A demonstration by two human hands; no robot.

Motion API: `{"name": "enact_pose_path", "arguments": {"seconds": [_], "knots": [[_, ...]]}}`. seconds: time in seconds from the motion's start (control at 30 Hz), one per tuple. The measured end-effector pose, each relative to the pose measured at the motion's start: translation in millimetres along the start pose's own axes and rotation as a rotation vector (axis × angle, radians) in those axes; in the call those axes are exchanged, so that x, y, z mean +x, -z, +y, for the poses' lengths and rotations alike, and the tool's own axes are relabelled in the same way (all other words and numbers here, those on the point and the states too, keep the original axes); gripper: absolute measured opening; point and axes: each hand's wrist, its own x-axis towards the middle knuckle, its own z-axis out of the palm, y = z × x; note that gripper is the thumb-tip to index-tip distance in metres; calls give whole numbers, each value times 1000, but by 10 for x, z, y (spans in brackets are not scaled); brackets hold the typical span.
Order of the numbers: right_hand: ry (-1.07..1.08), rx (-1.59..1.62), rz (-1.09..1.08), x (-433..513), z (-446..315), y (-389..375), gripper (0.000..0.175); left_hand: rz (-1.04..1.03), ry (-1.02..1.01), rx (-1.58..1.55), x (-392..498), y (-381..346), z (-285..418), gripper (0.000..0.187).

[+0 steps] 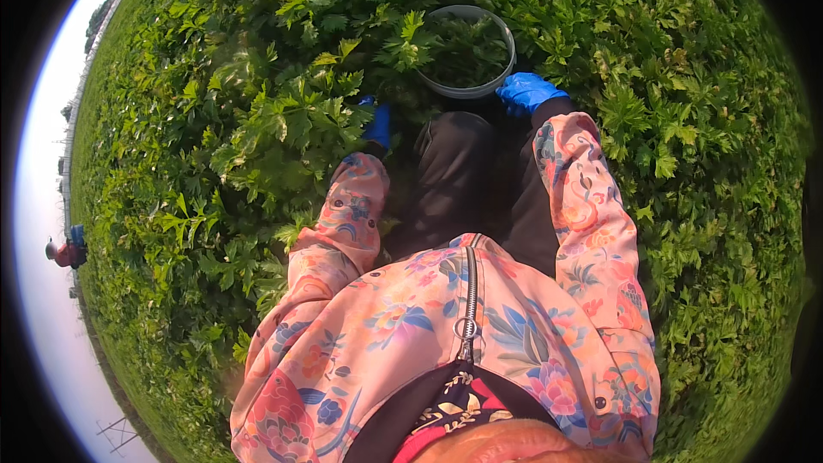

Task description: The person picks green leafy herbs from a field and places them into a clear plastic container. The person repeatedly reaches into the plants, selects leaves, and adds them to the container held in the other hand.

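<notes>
Blue gloves cover both hands. At the near right side of a round plastic bucket [469, 91], my right hand [528, 92] has its fingers curled against the pale rim. Cut green leaves [472, 48] lie inside the bucket, in shade. My left hand [379, 123] reaches low among leafy celery-like plants [289, 116], left of my knee. Foliage and shadow hide most of its fingers, so what it holds cannot be seen. One leafy sprig [409, 45] overlaps the bucket's left rim.
Dense green plants [681, 96] surround me on both sides. My dark-trousered knee [460, 141] is just below the bucket. Far off at the left edge, another person [67, 253] stands in the field. A pale fence line [77, 103] borders it.
</notes>
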Motion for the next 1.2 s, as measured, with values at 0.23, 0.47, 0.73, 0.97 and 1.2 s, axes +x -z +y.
{"name": "enact_pose_path", "arguments": {"seconds": [0.23, 0.47, 0.73, 0.97, 1.2], "knots": [[80, -116, -1, 60, 22, -38, 33, 64, -242, 595, 175, -64, -591, 24], [77, 23, 51, -177, -117, 21, 32, 121, -424, 671, 210, 259, -404, 21], [-74, 61, -28, 55, 60, -27, 32, -4, -354, 1130, 156, 439, -345, 22], [-51, 143, -4, 16, 97, -17, 32, -187, -318, 1011, 54, 489, -525, 36], [-56, 103, -12, 28, 163, 34, 30, -273, 408, -301, -332, 92, 1080, 32]]}}
